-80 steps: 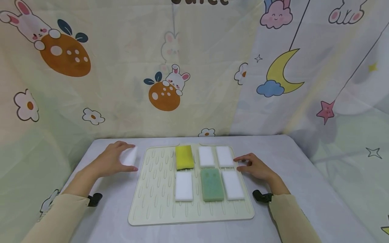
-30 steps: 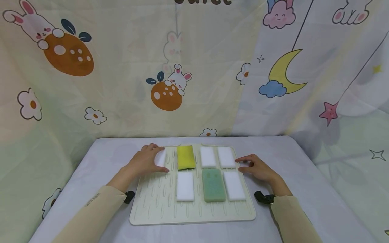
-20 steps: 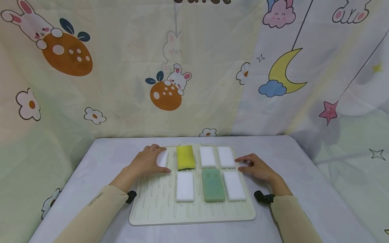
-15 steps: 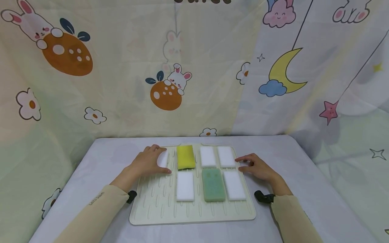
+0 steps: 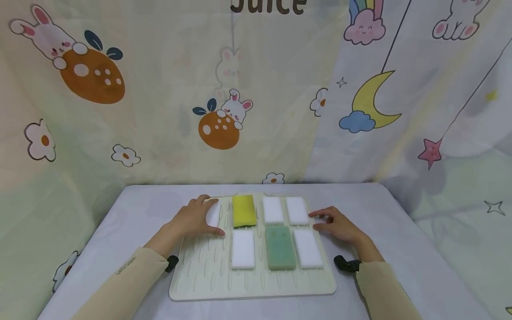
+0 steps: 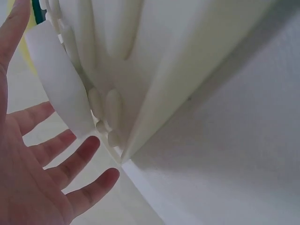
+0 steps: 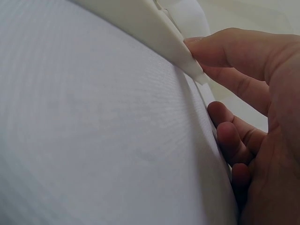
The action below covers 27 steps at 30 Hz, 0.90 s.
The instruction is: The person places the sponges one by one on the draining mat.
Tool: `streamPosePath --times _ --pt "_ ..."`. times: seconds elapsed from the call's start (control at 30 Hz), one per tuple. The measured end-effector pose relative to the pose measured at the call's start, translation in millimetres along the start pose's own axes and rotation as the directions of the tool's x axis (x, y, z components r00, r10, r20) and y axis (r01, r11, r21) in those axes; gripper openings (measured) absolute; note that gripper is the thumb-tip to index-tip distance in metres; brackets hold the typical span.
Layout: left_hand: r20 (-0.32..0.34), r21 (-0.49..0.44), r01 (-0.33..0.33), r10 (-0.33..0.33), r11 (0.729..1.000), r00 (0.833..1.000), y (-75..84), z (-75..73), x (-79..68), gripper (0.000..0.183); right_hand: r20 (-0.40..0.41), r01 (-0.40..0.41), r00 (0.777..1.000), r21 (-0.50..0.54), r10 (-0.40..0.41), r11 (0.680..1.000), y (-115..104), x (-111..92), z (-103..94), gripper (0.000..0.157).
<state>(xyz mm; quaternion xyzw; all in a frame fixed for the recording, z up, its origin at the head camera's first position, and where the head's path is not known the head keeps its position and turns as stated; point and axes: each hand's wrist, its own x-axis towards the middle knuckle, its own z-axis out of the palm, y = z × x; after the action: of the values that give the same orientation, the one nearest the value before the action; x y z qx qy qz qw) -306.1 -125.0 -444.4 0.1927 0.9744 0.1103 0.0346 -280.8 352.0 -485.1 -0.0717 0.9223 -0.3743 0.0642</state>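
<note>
My left hand [image 5: 194, 220] spans a white sponge [image 5: 213, 214] at the far left of the cream drying mat [image 5: 200, 280]. In the left wrist view the sponge [image 6: 58, 77] lies on the mat's raised ribs, with spread, fairly straight fingers [image 6: 77, 161] round its end. Whether they press it, I cannot tell. At the mat's right edge, my right hand [image 5: 338, 224] touches the rim with its thumb and index fingertips. The right wrist view shows this thumb [image 7: 225, 47] against the mat's edge [image 7: 159, 35], the other fingers loosely curled.
Also on the mat lie a yellow sponge [image 5: 244, 211], a green sponge [image 5: 280, 248] and several white sponges, including one below the yellow [image 5: 243, 250]. A white cloth covers the table [image 5: 404, 262]. A patterned curtain [image 5: 160, 111] hangs behind it.
From the left side of the table, my left hand has carried the white sponge right onto the mat, where it now lies. My right hand has stayed at the mat's edge. The head view tilts slightly.
</note>
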Motion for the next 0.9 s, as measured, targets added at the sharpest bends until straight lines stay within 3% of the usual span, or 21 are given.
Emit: streamPosePath --times 0.43,0.9 --pt "-0.034 -0.051 0.012 -0.014 0.999 0.999 0.4 -0.7 -2.3 0.112 -0.016 -0.022 1.0 -0.003 0.022 1.0 8.7 -4.0 -2.1 0.042" --pt "-0.071 -0.117 0.034 -0.043 0.993 0.997 -12.2 -6.9 -1.7 0.088 -0.033 -0.009 0.999 0.018 0.01 1.0 13.8 -2.2 -19.7 0.049"
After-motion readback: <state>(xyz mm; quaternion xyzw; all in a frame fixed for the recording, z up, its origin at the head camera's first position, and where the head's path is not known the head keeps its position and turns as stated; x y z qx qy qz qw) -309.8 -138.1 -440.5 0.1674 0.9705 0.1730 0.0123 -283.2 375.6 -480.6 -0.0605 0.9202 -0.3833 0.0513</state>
